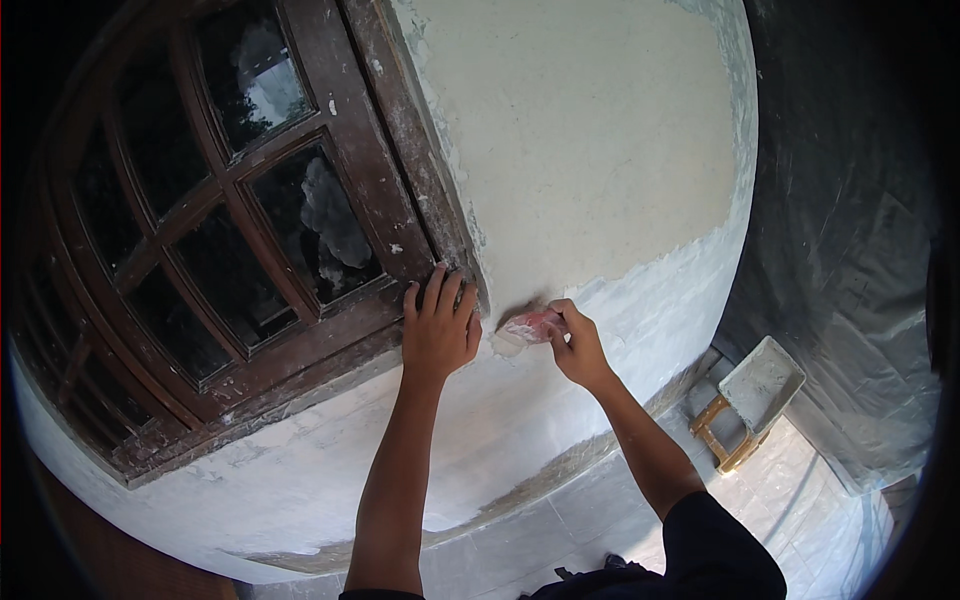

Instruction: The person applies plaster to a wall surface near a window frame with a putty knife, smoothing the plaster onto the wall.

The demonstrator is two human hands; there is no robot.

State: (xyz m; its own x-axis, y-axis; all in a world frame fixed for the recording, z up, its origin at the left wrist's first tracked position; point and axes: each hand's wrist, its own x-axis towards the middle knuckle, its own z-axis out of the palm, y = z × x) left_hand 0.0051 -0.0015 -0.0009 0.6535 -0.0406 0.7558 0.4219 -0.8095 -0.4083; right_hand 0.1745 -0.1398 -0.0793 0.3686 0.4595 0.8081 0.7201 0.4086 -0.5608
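Sandpaper [530, 325], a small pinkish folded piece, sits pinched in our right hand [578, 343] fingers against the plastered wall [590, 150] beside the window frame [400, 200]; we judge it light, floppy, best gripped by its folded edge. Our left hand [438, 325] lies open, fingers spread, on the frame.

Showed dark, worn wood on the window frame [330, 330], flecked with pale plaster; glossy reflective glass in the panes [315, 225]; matt, rough beige plaster on the wall [590, 150], chalky white at the edges; crinkled grey plastic sheeting [850, 250].
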